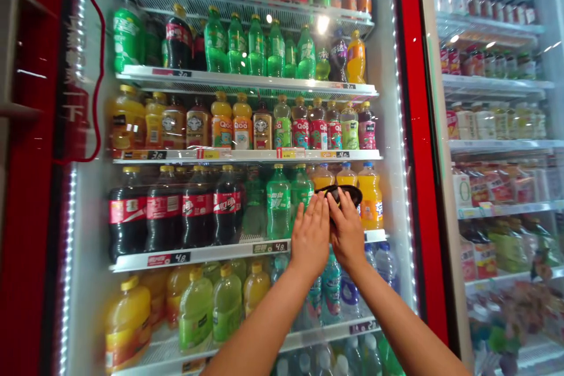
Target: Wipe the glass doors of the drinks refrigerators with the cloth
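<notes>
My left hand (308,241) is raised in front of the drinks cooler, its fingers stretched out and close together. Beside it, my right hand (348,232) has its fingers bent over a black oval object (356,195) with a shiny rim. Both hands touch at the fingers, and they hide much of the object, so its kind cannot be made out. Behind the right hand stand orange soda bottles (371,194). Green soda bottles (278,200) are just left of the left hand.
Dark cola bottles (127,211) line the same shelf at left. Juice bottles (196,305) stand on the shelf below. A red door frame (423,129) borders the cooler, and a second cooler (502,208) with packed shelves is at right. Light reflections show on the glass.
</notes>
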